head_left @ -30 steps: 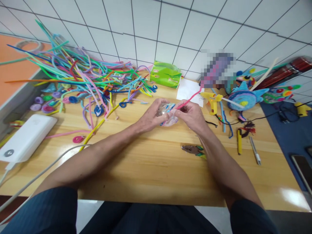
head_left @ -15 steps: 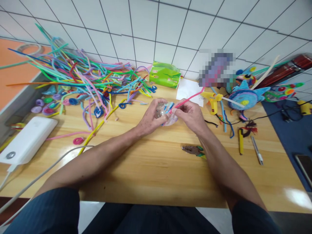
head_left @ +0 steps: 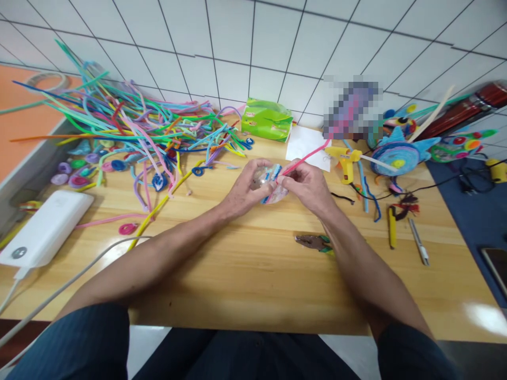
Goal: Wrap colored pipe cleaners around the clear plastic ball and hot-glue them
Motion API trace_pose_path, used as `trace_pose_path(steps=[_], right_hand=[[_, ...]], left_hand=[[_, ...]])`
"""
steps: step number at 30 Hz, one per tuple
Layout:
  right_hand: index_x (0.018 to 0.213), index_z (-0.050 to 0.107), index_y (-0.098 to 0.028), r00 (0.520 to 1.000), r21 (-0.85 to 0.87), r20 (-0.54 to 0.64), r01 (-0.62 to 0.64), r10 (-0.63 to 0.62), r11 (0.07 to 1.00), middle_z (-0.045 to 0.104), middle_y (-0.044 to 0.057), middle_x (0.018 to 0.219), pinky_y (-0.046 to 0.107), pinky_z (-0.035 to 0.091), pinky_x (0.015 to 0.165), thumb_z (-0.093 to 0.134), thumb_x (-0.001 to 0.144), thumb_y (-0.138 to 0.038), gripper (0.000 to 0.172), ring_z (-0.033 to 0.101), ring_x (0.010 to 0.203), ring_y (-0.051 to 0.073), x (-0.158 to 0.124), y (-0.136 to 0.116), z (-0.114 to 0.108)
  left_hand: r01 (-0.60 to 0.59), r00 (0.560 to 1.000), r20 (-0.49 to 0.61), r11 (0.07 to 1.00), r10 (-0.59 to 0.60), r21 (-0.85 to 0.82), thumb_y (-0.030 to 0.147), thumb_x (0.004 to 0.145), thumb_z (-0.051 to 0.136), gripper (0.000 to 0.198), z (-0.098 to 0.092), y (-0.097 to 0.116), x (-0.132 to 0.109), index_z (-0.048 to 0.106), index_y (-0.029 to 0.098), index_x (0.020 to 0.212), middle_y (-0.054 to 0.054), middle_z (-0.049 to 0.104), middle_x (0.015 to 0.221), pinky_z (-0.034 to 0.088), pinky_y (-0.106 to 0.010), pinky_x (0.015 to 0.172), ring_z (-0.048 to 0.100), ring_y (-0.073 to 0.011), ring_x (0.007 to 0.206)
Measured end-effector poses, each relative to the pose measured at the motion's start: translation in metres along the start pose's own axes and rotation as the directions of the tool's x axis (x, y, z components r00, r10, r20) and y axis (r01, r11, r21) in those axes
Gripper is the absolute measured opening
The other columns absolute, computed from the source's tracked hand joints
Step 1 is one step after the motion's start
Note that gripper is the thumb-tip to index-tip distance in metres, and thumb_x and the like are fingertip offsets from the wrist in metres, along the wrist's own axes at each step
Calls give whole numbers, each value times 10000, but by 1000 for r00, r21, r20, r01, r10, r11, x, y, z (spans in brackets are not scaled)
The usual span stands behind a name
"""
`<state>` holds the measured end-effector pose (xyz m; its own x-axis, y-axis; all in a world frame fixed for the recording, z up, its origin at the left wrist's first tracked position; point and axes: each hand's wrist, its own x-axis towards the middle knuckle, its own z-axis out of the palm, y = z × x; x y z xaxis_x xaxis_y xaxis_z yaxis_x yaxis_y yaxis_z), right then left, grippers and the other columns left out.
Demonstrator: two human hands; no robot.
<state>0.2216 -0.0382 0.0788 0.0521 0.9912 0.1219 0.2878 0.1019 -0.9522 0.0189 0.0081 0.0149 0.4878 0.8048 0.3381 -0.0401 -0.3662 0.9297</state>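
Over the middle of the table, my left hand (head_left: 250,186) is wrapped round a clear, rounded plastic piece (head_left: 260,176) with blue and pink strips on it. The piece looks like part of a bottle, though my fingers cover much of it. My right hand (head_left: 308,184) pinches a pink pipe cleaner (head_left: 304,158) against the piece's right side. Its free length runs up and to the right towards a blurred patch. Below my right wrist lies a pair of pliers (head_left: 312,242), its handles partly behind the forearm.
A heap of coloured pipe cleaners (head_left: 158,126) fills the back left, near a white power bank (head_left: 47,227). Behind my hands stands a green tissue pack (head_left: 266,121). To the right are a yellow glue gun (head_left: 345,162), a blue fish-shaped craft (head_left: 398,158) and a utility knife (head_left: 419,241).
The clear piece has turned slightly between my hands, showing more of its blue strips. Both hands keep nearly the same place and grip.
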Motion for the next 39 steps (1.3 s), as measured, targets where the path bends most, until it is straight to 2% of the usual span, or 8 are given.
trace_pose_path(steps=[2, 7, 12, 19, 23, 29, 33, 39], right_hand=[[824, 748, -242, 1000, 38, 14, -16, 16, 999, 700, -29, 726, 326, 466, 667, 838, 742, -379, 184, 591, 680, 154, 1, 0, -1], [825, 765, -248, 999, 143, 23, -51, 49, 988, 756, -7, 773, 344, 507, 703, 867, 726, -367, 185, 642, 729, 180, 2, 2, -2], [802, 766, -254, 999, 65, -42, -31, 34, 997, 735, -6, 785, 359, 496, 724, 826, 735, -352, 133, 637, 740, 185, 2, 8, 0], [822, 747, -259, 997, 16, -70, 18, -17, 1000, 726, 24, 1003, 385, 551, 845, 811, 745, -315, 115, 681, 957, 218, 3, 16, 1], [838, 741, -257, 998, 23, -59, 9, -7, 1000, 720, 19, 995, 395, 560, 844, 811, 755, -312, 122, 686, 934, 216, 3, 16, 0], [828, 737, -259, 998, 23, -60, 7, -5, 1000, 741, 21, 996, 401, 550, 851, 814, 749, -323, 128, 698, 940, 223, 2, 12, 0], [795, 745, -262, 998, 87, -66, -1, 7, 996, 742, 9, 928, 400, 535, 845, 815, 712, -350, 141, 677, 892, 214, 2, 9, 1], [804, 750, -266, 994, 187, -83, -60, 76, 980, 728, -7, 833, 379, 508, 793, 819, 701, -376, 166, 633, 836, 206, 3, 6, 2]], left_hand=[[9, 1000, 2, 1000, -9, -16, 614, 1002, 798, 568, 1, 0, 0, 599, 259, 1397, -81, 723, 1339, 600, -396, 1064, 705, -249, 1186], [22, 998, -52, 1000, -22, -9, 548, 970, 817, 560, 4, 0, -1, 610, 255, 1400, -84, 715, 1366, 583, -406, 1082, 700, -253, 1213], [-13, 998, -65, 1000, 13, -1, 585, 987, 801, 577, 7, -1, -4, 597, 252, 1412, -102, 708, 1405, 594, -421, 1108, 704, -265, 1254], [-101, 994, -31, 995, 101, 16, 658, 1037, 746, 583, 1, -7, -5, 592, 272, 1447, -129, 666, 1509, 534, -505, 1270, 661, -315, 1432], [-68, 998, 10, 997, 68, -25, 731, 1092, 612, 566, -3, -5, -4, 623, 278, 1432, -120, 660, 1533, 483, -541, 1344, 623, -331, 1504], [58, 994, 89, 997, -63, 56, 652, 977, 792, 789, -10, 10, 4, 536, 219, 1584, -172, 638, 1619, 542, -536, 1300, 662, -352, 1481], [75, 976, 192, 985, -106, 158, 580, 966, 781, 740, -18, 21, 14, 597, 189, 1566, -174, 679, 1612, 564, -523, 1282, 676, -356, 1489], [13, 993, 111, 983, -33, 181, 477, 915, 833, 674, -14, 16, 13, 658, 191, 1500, -159, 753, 1533, 593, -502, 1263, 742, -332, 1412]])
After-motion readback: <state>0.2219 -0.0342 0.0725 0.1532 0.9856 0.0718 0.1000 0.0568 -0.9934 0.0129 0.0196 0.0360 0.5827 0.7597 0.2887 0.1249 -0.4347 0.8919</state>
